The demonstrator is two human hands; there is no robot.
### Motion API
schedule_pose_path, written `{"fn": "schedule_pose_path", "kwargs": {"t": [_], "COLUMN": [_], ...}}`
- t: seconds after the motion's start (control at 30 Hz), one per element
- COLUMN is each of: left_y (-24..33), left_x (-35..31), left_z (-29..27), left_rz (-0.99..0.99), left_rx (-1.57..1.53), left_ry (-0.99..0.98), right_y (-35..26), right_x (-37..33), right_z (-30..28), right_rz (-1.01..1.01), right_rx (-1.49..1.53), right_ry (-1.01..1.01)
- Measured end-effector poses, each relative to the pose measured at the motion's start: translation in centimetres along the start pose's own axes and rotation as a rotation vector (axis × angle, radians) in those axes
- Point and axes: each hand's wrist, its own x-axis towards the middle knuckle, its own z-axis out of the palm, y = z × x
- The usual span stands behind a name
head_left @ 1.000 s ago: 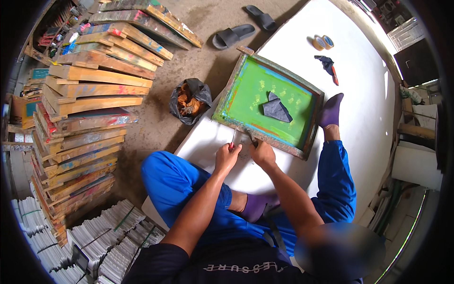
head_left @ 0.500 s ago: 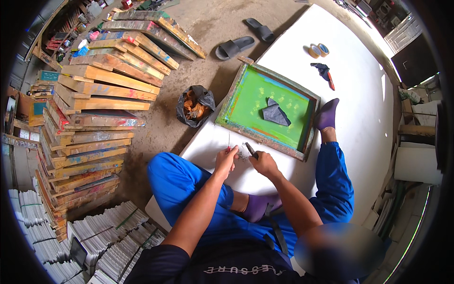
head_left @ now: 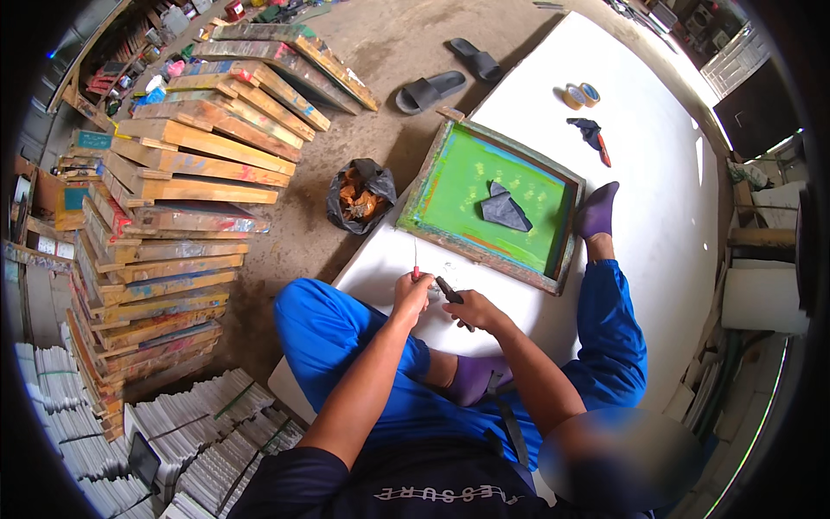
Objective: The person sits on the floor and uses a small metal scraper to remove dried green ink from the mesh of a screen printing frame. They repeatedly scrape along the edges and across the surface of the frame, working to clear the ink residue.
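Observation:
My left hand (head_left: 411, 298) is closed around a red-handled screwdriver (head_left: 416, 273), its thin shaft pointing away from me. Close by on the right, my right hand (head_left: 477, 311) grips dark pliers (head_left: 446, 289), the jaws angled toward my left hand. Both hands are over the white board (head_left: 363, 278), where tiny dark bits lie beyond the fingers. Just past them rests a wooden-framed printing screen (head_left: 484, 248) with green mesh. A folded dark cloth (head_left: 505, 212) lies on the mesh. Whether the pliers hold anything is too small to tell.
A black bag of brown scraps (head_left: 361, 197) stands left of the screen. Stacked wooden frames (head_left: 207, 190) fill the left side, with white bundles (head_left: 194, 424) below. Farther off are tape rolls (head_left: 581, 95), a red-and-black tool (head_left: 591, 138) and slippers (head_left: 430, 91). My legs flank the work.
My right hand has drawn back and slightly left. The pliers have come off the bits on the board and now tilt toward my left hand, which has barely moved.

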Motion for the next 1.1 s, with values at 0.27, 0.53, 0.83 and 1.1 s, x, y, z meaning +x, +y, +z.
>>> {"fn": "schedule_pose_path", "kwargs": {"t": [0.27,0.53,0.83,1.1], "left_y": [-1.2,-0.5,0.0,0.8], "left_x": [0.5,0.2,0.4,-0.6], "left_z": [0.2,0.5,0.6,1.1], "left_rz": [0.173,0.198,0.170,0.216], "left_rx": [0.472,0.470,0.481,0.793], "left_ry": [0.170,0.149,0.125,0.180], "right_y": [-1.4,-2.1,-3.1,-4.9], "right_x": [0.4,2.3,3.0,1.9], "right_z": [-3.8,-5.4,-6.2,-4.0], "right_rz": [0.124,0.172,0.181,0.217], "right_rx": [0.345,0.336,0.250,0.090], "right_ry": [0.042,0.032,0.048,0.283]}}
